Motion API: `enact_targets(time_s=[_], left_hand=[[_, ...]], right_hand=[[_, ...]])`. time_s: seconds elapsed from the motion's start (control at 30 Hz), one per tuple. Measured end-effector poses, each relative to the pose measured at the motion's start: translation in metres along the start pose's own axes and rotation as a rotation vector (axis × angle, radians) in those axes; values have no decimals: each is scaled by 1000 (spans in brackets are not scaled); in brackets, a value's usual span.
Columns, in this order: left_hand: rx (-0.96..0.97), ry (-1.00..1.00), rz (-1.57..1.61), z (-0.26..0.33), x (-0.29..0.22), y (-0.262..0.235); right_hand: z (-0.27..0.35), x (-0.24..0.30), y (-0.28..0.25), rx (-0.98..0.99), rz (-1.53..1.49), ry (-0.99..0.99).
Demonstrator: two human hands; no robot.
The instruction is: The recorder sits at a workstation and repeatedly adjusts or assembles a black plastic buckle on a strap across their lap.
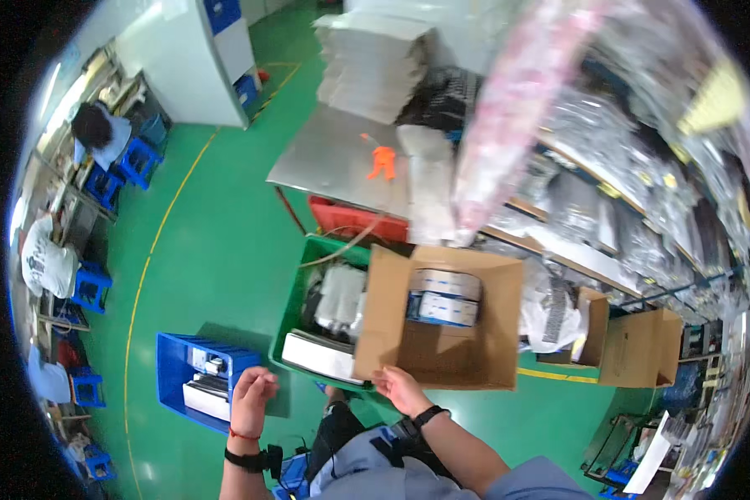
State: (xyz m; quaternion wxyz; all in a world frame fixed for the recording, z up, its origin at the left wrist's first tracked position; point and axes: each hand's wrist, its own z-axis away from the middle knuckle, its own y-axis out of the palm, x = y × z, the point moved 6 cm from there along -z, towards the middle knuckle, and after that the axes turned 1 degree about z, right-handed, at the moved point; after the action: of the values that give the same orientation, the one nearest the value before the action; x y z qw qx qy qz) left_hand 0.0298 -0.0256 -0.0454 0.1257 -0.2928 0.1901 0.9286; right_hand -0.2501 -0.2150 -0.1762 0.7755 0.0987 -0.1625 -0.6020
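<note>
At the lower left corner of the brown cardboard box [500, 325], the right hand [402, 389] meets the bottom edge of the box's raised left flap [382, 312]. Its fingertips lie against the cardboard; whether they pinch it or only touch it, I cannot tell. The left hand [254, 392] hangs just beside the right edge of the blue bin [171, 375], its fingers loosely curled and apart, with nothing visible in their hold.

Toward the back of the box, along its far wall, sit small white-and-blue cartons [446, 298]. The flap covers part of the right side of a green crate [290, 325]; whether the box rests on that crate is unclear. Along the crate's near edge lies a white stack [318, 356], with a pale, wrapped bundle [339, 298] farther back. White packets [206, 400] lie near the front edge of the blue bin, which stands on the green floor [175, 283].

Beyond the crate is a metal tabletop [325, 158], an orange item [382, 162] near its right edge and a tall whitish stack [375, 71] at its far end.
</note>
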Motion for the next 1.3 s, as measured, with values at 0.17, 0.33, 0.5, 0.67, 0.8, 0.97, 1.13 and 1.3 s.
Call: enact_targets(time_s=[0.17,0.33,0.5,0.67,0.8,0.97,1.13,1.3], left_hand=[[386,336,-261,-12,23,240],[1147,171,-676,65,163,474],[1629,-239,-1073,124,355,574],[1818,-286,-1834,110,491,568],[2032,-67,-2064,91,582,616],[1991,-186,-2254,119,712,716],[2221,-652,-2530,230,870,794],[2702,-735,-2495,376,1026,826]], right_hand=[[77,139,-108,41,524,-533],[252,112,-395,-554,-6,-1008],[392,-56,-539,-988,-363,-1169],[323,-226,-511,-731,-428,-1028],[362,-248,-501,-744,-592,-629],[347,-277,-604,-702,-984,-640],[389,-304,-659,-804,-1226,-682],[541,-311,-778,-817,-1565,-676]])
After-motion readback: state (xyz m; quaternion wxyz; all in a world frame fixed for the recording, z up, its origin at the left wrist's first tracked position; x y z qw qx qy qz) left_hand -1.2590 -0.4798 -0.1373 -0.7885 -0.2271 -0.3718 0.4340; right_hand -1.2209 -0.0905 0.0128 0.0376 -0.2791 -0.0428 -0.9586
